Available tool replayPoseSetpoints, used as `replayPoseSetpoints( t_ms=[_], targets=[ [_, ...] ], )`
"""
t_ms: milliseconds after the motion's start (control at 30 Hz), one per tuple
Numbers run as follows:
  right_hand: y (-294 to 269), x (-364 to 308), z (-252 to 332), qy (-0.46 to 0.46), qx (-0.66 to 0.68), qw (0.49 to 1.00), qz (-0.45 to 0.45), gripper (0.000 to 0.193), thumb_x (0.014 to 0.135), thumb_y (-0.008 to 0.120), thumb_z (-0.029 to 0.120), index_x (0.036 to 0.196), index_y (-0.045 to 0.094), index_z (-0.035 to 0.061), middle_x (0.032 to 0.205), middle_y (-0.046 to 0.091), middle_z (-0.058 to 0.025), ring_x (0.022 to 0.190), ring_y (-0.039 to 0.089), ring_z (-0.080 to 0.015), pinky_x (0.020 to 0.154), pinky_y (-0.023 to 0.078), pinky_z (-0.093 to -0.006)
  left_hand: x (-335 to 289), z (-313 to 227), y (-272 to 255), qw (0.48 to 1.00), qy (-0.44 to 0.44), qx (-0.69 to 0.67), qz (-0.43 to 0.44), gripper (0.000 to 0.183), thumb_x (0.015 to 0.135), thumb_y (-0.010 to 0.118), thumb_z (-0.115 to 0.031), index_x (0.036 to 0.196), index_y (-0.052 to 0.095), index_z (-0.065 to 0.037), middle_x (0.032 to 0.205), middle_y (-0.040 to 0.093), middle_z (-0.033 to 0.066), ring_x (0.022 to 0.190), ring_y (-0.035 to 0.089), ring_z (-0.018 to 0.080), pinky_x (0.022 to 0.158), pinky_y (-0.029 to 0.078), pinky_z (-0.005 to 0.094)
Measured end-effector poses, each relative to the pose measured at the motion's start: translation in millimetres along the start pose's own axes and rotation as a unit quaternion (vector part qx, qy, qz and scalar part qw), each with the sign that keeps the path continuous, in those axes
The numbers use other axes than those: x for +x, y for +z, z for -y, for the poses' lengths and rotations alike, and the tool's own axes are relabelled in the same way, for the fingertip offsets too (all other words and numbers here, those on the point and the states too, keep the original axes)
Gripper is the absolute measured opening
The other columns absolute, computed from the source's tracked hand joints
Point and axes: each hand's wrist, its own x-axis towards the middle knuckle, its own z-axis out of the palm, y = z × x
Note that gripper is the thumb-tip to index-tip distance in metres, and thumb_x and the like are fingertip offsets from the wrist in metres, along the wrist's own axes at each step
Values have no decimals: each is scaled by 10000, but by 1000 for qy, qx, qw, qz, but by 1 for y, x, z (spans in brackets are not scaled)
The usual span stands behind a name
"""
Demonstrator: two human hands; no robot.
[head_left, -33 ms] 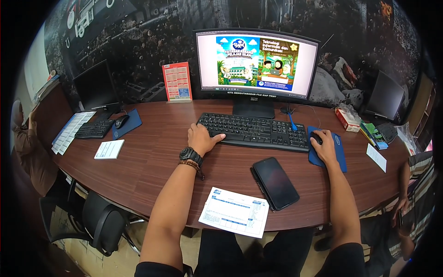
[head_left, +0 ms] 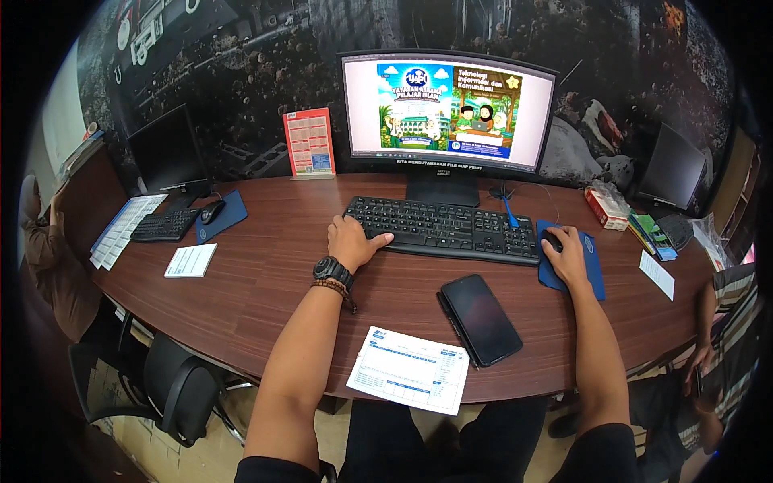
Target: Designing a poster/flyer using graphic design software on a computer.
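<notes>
My left hand rests at the left end of a black keyboard, its thumb stretched out along the near edge and its fingers at the corner keys. A black watch and a beaded bracelet circle that wrist. Over on a blue mouse pad, my right hand is closed over a black mouse, which its fingers partly hide. Behind the keyboard stands a lit curved monitor showing two colourful illustrated pages side by side. Between my forearms lie a dark-screened phone and a white printed form overhanging the desk's front edge.
The brown wooden desk carries a red desk calendar and two dark monitors at its sides. A second mouse and keyboard sit left; a red-white box sits right. One person is at each side. An office chair stands lower left.
</notes>
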Motion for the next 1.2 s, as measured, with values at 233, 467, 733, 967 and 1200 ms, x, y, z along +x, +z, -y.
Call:
replayPoseSetpoints(
  t_ms=[233, 467, 733, 967, 1200],
  targets=[
    [0, 0, 0, 6, 0, 1000, 1, 351, 850, 708, 221, 1150, 703, 39, 1181, 588, -200, 1098, 603, -392, 946, 494, -431, 0, 0, 1, 1000, -7, -5, 2, 957, 718, 780, -671, 1137, 583, 166, 1198, 549, 279, 1138, 546, 423, 978, 485, 475],
    [0, 0, 1, 13, -7, 1000, 6, 358, 853, 711, 232, 1159, 703, 48, 1192, 584, -193, 1108, 600, -385, 945, 494, -428, 0, 0, 1, 1000, -7, -3, 5, 960, 723, 774, -673, 1140, 581, 169, 1205, 547, 284, 1137, 547, 424, 980, 483, 478],
    [-1, 0, 2, 11, -10, 1000, 8, 356, 863, 705, 245, 1161, 704, 49, 1194, 581, -191, 1110, 599, -382, 948, 491, -428, 0, -1, -2, 1000, -7, 4, 18, 972, 727, 760, -689, 1143, 583, 171, 1205, 545, 291, 1133, 549, 424, 979, 484, 474],
    [-1, 0, 3, 20, -15, 1000, 15, 360, 862, 707, 249, 1163, 698, 51, 1201, 576, -190, 1112, 596, -389, 953, 490, -430, 1, -2, -1, 1000, -7, 7, 24, 963, 746, 754, -675, 1157, 579, 177, 1225, 535, 290, 1167, 527, 425, 995, 472, 479],
    [-4, 1, 8, 22, -12, 1000, 16, 419, 862, 700, 293, 1224, 657, 86, 1249, 552, -180, 1135, 584, -391, 964, 483, -448, 6, -7, -1, 997, 71, -12, 23, 933, 773, 719, -687, 1283, 571, 81, 1364, 460, 291, 1301, 424, 448, 1089, 375, 524]
  ],
)
